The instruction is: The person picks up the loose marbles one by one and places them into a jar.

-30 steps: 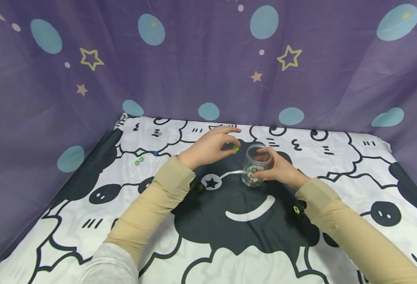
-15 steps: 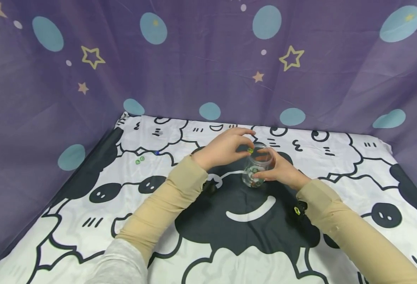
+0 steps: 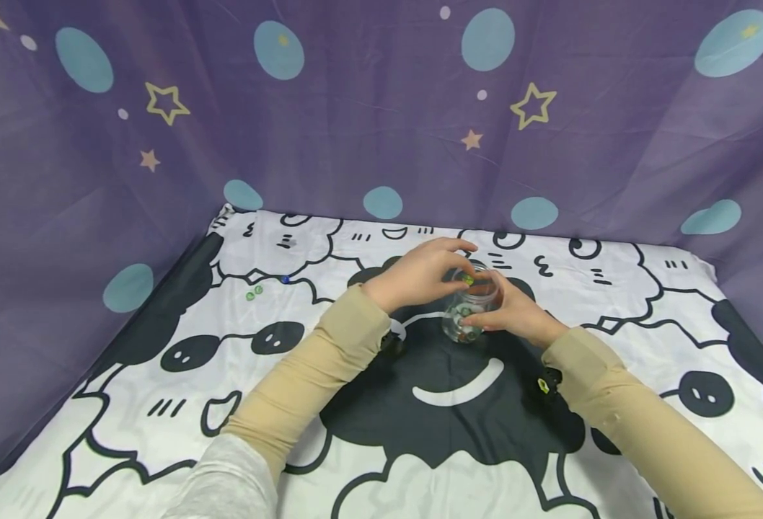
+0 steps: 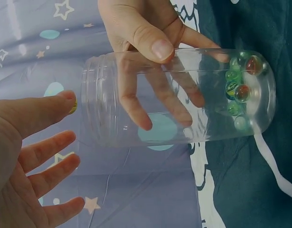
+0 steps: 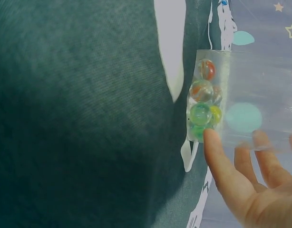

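A clear jar [image 3: 453, 329] stands upright on the dark patch of the cloth, its top uncovered. My right hand [image 3: 516, 313] grips it from the right side, the thumb on the near wall and the fingers behind. Several marbles [image 4: 242, 93], green, clear and orange-swirled, lie at the jar's bottom; the right wrist view also shows these marbles [image 5: 201, 114]. Right at the jar's mouth, my left hand [image 3: 417, 275] pinches a yellow-green marble [image 3: 469, 280]. The fingertip hides most of that marble [image 4: 73, 107] in the left wrist view, where the other fingers are spread.
Two green marbles [image 3: 254, 293] and a blue marble [image 3: 285, 280] lie on the cloth at the back left. The cartoon-printed cloth [image 3: 459, 432] covers the table. A purple curtain [image 3: 381, 137] hangs behind it.
My left hand has moved right with the yellow-green marble, from beside the jar to its mouth. The right hand and jar have stayed in place.
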Demonstrator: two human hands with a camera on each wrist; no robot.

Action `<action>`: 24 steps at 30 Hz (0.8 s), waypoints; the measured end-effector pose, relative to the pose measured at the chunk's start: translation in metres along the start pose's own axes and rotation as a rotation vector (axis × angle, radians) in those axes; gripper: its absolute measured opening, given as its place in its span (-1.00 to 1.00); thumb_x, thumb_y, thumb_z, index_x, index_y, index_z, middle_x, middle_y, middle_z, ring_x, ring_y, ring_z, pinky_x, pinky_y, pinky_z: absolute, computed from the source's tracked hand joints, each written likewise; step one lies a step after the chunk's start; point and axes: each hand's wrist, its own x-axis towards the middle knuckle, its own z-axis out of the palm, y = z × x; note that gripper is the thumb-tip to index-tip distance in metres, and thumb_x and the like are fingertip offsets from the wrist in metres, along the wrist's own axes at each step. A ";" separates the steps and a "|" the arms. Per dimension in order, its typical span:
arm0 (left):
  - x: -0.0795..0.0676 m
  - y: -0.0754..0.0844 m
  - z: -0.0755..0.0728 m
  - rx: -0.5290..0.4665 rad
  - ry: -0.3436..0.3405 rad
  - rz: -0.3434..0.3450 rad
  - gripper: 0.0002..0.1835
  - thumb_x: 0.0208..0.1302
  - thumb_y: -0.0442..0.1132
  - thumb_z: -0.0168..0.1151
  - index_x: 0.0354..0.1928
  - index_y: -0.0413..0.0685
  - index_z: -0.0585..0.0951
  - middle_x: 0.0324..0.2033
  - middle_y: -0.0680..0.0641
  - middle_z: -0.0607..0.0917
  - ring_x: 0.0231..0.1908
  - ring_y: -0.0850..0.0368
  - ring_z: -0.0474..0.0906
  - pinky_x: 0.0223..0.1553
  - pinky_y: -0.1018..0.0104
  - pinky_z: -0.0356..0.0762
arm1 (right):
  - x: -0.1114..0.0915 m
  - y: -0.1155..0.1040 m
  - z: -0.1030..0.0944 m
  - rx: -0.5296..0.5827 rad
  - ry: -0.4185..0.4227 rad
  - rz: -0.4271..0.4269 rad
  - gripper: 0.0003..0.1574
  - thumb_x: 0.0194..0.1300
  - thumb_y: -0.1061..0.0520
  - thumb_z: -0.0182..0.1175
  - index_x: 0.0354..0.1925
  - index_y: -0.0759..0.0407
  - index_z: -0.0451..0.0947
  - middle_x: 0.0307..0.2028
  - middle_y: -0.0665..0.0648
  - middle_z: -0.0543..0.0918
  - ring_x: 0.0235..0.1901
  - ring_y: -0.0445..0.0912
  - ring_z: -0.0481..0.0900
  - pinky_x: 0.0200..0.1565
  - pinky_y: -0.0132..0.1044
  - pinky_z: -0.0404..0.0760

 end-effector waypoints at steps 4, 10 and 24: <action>0.000 0.000 0.002 -0.003 -0.008 -0.003 -0.76 0.23 -0.19 0.29 -0.06 -0.01 0.70 0.26 -0.08 0.45 0.23 0.02 0.40 0.31 0.22 0.32 | 0.001 0.000 0.001 -0.005 -0.005 0.000 0.21 0.12 0.01 0.39 0.47 0.09 -0.17 0.10 0.38 0.31 -0.17 0.02 0.55 -0.03 -0.05 0.65; -0.001 -0.001 0.004 -0.010 -0.021 -0.012 -0.76 0.24 -0.18 0.29 -0.06 -0.02 0.69 0.26 -0.08 0.45 0.23 0.01 0.39 0.29 0.23 0.34 | 0.001 0.000 0.001 -0.007 -0.003 -0.012 0.20 0.10 0.00 0.40 0.46 0.10 -0.14 0.11 0.36 0.32 -0.15 0.01 0.55 -0.05 -0.06 0.65; -0.002 -0.005 0.003 -0.015 -0.024 -0.014 -0.72 0.26 -0.17 0.27 0.00 0.01 0.66 0.26 -0.08 0.45 0.24 0.04 0.39 0.29 0.23 0.34 | 0.001 0.000 -0.001 0.004 -0.002 -0.024 0.18 0.12 0.06 0.38 0.46 0.10 -0.14 0.19 0.36 0.30 -0.08 0.06 0.52 -0.04 -0.05 0.65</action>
